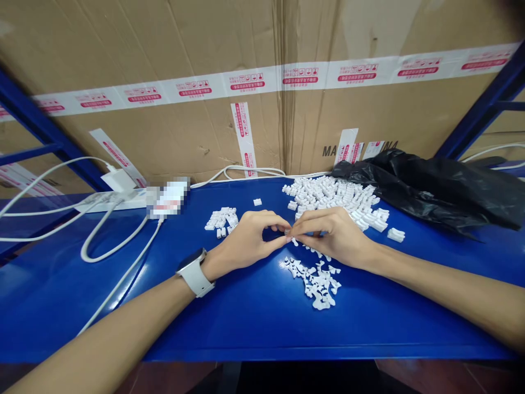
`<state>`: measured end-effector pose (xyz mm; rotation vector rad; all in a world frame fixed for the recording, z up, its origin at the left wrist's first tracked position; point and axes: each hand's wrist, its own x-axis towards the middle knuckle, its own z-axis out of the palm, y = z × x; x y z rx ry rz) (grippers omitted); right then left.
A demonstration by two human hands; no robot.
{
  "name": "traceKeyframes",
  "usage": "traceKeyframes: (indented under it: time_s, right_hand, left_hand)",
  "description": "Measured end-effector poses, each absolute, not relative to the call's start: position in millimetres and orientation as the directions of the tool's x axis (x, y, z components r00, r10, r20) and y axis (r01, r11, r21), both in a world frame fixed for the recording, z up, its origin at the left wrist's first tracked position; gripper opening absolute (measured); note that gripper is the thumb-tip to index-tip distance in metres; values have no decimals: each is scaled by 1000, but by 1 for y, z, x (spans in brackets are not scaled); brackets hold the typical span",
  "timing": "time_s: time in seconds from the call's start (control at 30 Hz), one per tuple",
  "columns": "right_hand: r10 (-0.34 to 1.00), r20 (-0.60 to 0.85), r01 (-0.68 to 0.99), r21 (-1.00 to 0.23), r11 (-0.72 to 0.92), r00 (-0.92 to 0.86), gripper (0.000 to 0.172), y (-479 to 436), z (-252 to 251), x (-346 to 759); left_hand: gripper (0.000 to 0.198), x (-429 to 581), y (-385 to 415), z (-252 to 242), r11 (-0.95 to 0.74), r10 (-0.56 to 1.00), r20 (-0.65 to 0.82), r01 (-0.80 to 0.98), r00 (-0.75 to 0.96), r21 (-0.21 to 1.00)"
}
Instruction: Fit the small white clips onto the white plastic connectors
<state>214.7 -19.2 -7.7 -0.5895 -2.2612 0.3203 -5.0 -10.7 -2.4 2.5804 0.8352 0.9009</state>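
My left hand [246, 236] and my right hand [333, 235] meet over the blue shelf, their fingertips pinching a small white plastic piece [288, 232] that is mostly hidden between them. Behind my right hand lies a large heap of white plastic pieces [328, 196]. A smaller cluster of blocky pieces [221, 220] sits left of my left hand. Below my fingertips, a loose scatter of irregular white pieces [315, 283] spreads toward the shelf's front edge. A white smartwatch [195, 272] circles my left wrist.
A black plastic bag [426, 191] lies at the back right of the blue shelf [213, 323]. A white power strip [110, 201], charger [117, 179] and white cables lie at the left. Blue uprights and a taped cardboard carton [246, 54] stand behind.
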Motion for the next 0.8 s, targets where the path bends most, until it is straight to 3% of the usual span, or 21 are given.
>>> traceKeyframes:
  time_s: [0.2, 0.33, 0.57, 0.8]
  right_hand:
    - [582, 597, 338, -477, 811, -552, 19, -21, -9, 213]
    - [570, 605, 377, -427, 822, -556, 22, -23, -12, 212]
    - [542, 627, 452, -318, 834, -560, 10, -25, -17, 208]
    - [522, 617, 459, -276, 845, -589, 18, -22, -18, 210]
  left_hand:
    - [8, -6, -11, -2, -795, 604, 477, 434, 639, 424]
    - [10, -5, -11, -2, -796, 601, 472, 428, 645, 428]
    - [8, -5, -10, -3, -798, 600, 476, 440, 643, 411]
    - [8, -5, -10, -3, -801, 598, 473, 456, 647, 387]
